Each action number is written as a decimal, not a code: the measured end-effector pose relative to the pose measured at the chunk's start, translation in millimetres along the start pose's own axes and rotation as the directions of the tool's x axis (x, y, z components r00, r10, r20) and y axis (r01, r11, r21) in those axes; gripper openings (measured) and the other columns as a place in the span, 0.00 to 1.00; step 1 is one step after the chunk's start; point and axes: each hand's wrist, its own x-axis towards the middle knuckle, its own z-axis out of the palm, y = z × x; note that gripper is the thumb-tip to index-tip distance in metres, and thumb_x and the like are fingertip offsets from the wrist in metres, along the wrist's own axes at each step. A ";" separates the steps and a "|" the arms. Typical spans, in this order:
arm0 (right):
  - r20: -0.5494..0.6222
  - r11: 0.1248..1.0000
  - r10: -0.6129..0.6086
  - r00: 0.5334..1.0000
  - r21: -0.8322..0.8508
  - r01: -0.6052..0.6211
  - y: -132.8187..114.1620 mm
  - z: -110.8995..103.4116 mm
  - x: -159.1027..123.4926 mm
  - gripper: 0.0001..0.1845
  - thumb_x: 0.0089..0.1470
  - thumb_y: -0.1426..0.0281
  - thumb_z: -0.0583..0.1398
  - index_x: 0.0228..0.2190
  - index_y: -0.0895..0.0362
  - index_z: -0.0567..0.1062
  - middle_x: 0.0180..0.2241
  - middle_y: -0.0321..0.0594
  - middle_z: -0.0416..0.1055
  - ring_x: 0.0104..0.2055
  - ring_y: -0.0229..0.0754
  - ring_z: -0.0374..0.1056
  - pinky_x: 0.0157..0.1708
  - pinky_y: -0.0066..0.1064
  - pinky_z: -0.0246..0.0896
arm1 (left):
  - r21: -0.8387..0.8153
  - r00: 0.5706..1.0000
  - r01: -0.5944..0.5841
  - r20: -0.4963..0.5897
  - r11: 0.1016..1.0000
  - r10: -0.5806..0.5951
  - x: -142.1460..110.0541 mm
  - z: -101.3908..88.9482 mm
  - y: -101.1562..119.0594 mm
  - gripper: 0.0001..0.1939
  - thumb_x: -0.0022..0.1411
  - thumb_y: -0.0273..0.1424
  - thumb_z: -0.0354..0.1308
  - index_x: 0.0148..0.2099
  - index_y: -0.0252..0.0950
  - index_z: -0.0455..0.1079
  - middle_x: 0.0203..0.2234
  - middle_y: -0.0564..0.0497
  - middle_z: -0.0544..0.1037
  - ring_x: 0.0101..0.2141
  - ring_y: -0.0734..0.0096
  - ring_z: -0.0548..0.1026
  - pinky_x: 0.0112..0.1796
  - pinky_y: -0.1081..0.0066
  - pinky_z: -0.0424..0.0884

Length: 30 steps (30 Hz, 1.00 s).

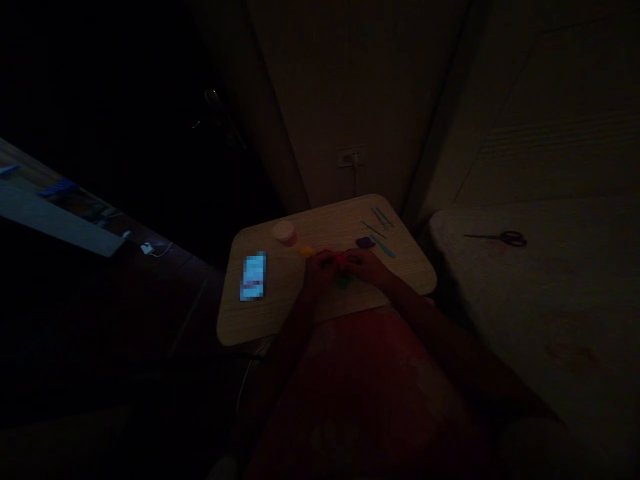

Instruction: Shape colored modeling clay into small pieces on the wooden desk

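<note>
In dim light, my left hand (318, 268) and my right hand (366, 265) meet over the table, fingers closed around a small red lump (341, 257) that looks like modelling clay. The fingers hide part of it. Just below them on the tabletop is a green lump (343, 282). A yellow-orange lump (306, 251) sits by my left hand. Beyond my right hand lies a dark purple lump (365, 243), with a teal modelling tool (384, 247) beside it. Several thinner teal sticks (374, 230) are farther back.
The small wooden table (285, 310) has rounded corners. A pale tub (285, 233) and a lit phone (254, 276), its screen blurred, stand on its left half. Scissors (510, 238) rest on a pale surface at right. A wall socket (351, 157) with a plugged cord is behind.
</note>
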 end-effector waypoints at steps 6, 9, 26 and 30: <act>-0.038 0.998 -0.003 0.999 0.058 0.005 -1.5 -1.3 -2.0 0.23 0.53 0.48 0.66 0.30 0.57 0.81 0.30 0.41 0.78 0.33 0.42 0.71 0.38 0.34 0.68 | -0.042 0.994 -0.049 0.099 0.998 0.053 1.2 -1.4 3.2 0.24 0.63 0.52 0.62 0.45 0.35 0.81 0.40 0.44 0.84 0.41 0.59 0.81 0.46 0.61 0.77; -0.109 0.992 0.011 0.994 0.124 0.002 1.4 -4.3 -0.3 0.24 0.52 0.47 0.66 0.32 0.57 0.82 0.32 0.40 0.78 0.34 0.43 0.71 0.40 0.36 0.68 | -0.069 0.990 -0.082 0.112 0.994 0.090 -0.1 -1.0 3.8 0.30 0.63 0.51 0.63 0.59 0.37 0.75 0.48 0.42 0.82 0.45 0.58 0.80 0.47 0.61 0.77; -0.015 0.999 -0.037 0.999 0.012 0.037 -5.6 -3.6 -1.1 0.27 0.54 0.45 0.64 0.36 0.57 0.83 0.36 0.41 0.80 0.39 0.45 0.72 0.44 0.38 0.68 | 0.201 0.958 -0.261 0.171 0.944 0.228 -1.0 0.9 16.7 0.21 0.63 0.42 0.66 0.55 0.39 0.77 0.47 0.43 0.81 0.48 0.57 0.78 0.53 0.55 0.71; 0.014 0.997 -0.076 0.997 0.007 0.076 -6.2 -3.3 0.0 0.26 0.55 0.45 0.64 0.37 0.55 0.84 0.40 0.42 0.81 0.42 0.47 0.73 0.48 0.40 0.68 | 0.208 0.961 -0.252 0.169 0.945 0.219 -1.2 0.8 17.5 0.18 0.66 0.43 0.62 0.52 0.39 0.79 0.44 0.43 0.82 0.46 0.57 0.78 0.52 0.56 0.72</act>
